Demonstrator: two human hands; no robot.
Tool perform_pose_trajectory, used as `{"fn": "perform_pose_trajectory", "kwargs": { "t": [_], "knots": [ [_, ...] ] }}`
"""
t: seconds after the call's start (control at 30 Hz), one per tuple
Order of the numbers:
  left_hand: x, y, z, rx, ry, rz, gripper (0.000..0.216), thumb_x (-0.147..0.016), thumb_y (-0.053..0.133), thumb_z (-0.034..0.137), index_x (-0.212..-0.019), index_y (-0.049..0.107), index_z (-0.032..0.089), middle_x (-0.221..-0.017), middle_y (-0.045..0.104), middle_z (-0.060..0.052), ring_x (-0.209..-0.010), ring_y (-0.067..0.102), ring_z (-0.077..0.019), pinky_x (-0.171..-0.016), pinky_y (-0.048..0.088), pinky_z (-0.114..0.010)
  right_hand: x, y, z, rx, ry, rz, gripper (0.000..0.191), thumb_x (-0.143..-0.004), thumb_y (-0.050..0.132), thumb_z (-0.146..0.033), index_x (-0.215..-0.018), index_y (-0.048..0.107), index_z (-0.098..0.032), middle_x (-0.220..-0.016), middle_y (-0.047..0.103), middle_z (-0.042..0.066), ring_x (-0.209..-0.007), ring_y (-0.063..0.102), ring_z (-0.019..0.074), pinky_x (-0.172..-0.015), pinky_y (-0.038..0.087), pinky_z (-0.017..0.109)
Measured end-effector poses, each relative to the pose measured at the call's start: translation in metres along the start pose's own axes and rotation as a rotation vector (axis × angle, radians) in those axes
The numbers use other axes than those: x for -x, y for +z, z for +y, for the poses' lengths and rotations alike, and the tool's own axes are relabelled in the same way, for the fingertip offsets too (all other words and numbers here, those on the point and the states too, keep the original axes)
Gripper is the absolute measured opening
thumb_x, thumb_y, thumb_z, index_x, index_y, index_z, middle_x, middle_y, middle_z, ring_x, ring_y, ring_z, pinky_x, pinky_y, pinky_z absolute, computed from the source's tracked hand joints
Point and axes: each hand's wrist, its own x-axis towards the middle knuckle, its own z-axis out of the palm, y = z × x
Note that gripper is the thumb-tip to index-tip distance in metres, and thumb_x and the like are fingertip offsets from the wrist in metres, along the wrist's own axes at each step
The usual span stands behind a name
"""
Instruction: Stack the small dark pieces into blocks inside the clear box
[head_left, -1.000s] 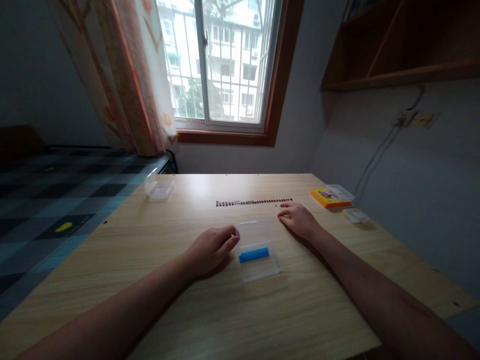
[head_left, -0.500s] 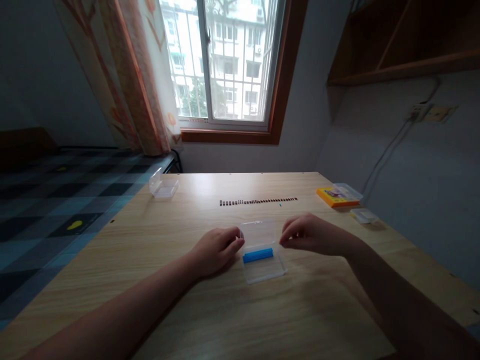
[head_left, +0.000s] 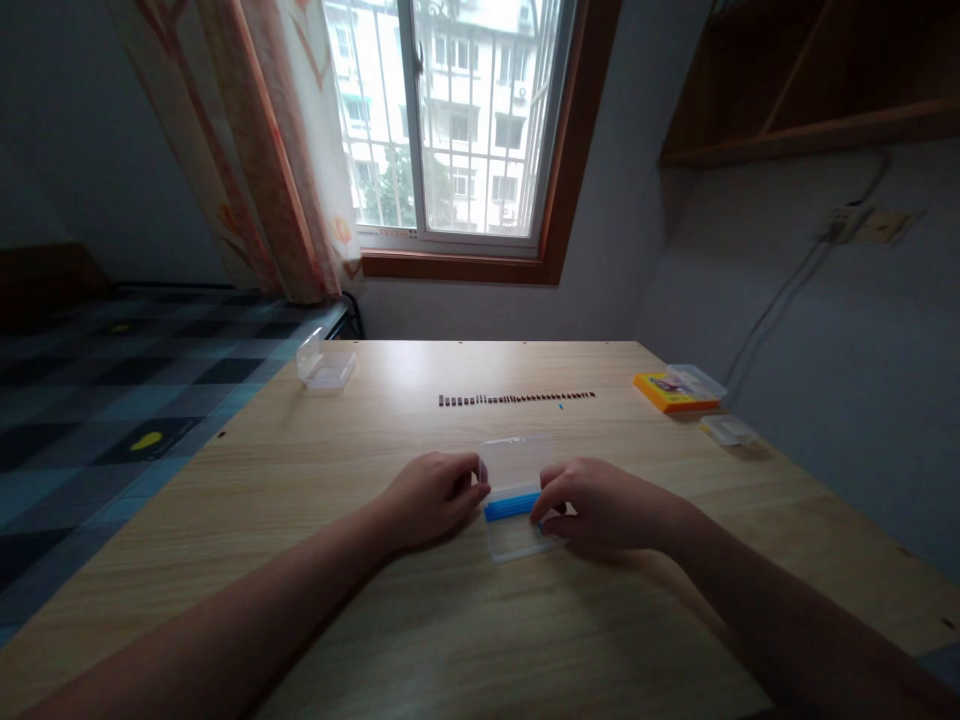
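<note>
A clear plastic box (head_left: 517,548) lies open on the table, its lid raised at the back. Inside it rests a ridged blue strip (head_left: 510,506). My left hand (head_left: 435,500) pinches the left edge of the box near the hinge, thumb and fingers closed. Reaching into the box from the right, my right hand (head_left: 592,503) has its bent fingers at the strip's right end, which they hide. Beyond the box runs a long row of tiny dark pieces (head_left: 517,399), and a tiny blue piece (head_left: 561,406) lies just in front of its right part.
Another open clear box (head_left: 330,372) stands at the table's far left. Along the right side are a yellow-orange package (head_left: 671,392), a clear container (head_left: 697,380) behind it and a small clear box (head_left: 726,431). A checkered bed (head_left: 150,380) borders the table on the left.
My right hand has moved left and down, from beside the box to the right end of the blue strip. My left hand stays at the box's left edge.
</note>
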Motion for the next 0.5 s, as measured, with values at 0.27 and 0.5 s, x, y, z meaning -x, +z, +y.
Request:
{"fn": "perform_pose_trajectory", "kwargs": {
  "t": [0.27,0.5],
  "knots": [
    [0.000,-0.001,0.001,-0.013,0.012,-0.015,0.017,-0.088,0.053,0.030,-0.080,0.063,0.020,-0.068,0.063,0.001,-0.061,0.054,-0.0145,-0.059,0.038,-0.024,0.008,-0.013,-0.007,0.032,-0.063,-0.029,0.021,-0.088,0.060,-0.019,-0.095,0.078,-0.025,-0.083,0.068,0.001,-0.070,0.060,0.0104,-0.067,0.041,0.022],
    [0.000,0.000,0.001,-0.022,0.024,-0.011,0.015,-0.088,0.054,0.028,-0.080,0.064,0.020,-0.067,0.063,0.001,-0.061,0.054,-0.0143,-0.059,0.037,-0.023,0.008,-0.013,-0.009,0.116,-0.053,-0.068,0.022,-0.087,0.058,-0.017,-0.089,0.078,-0.025,-0.079,0.068,-0.001,-0.066,0.058,0.0093,-0.064,0.039,0.022]
  ]
}}
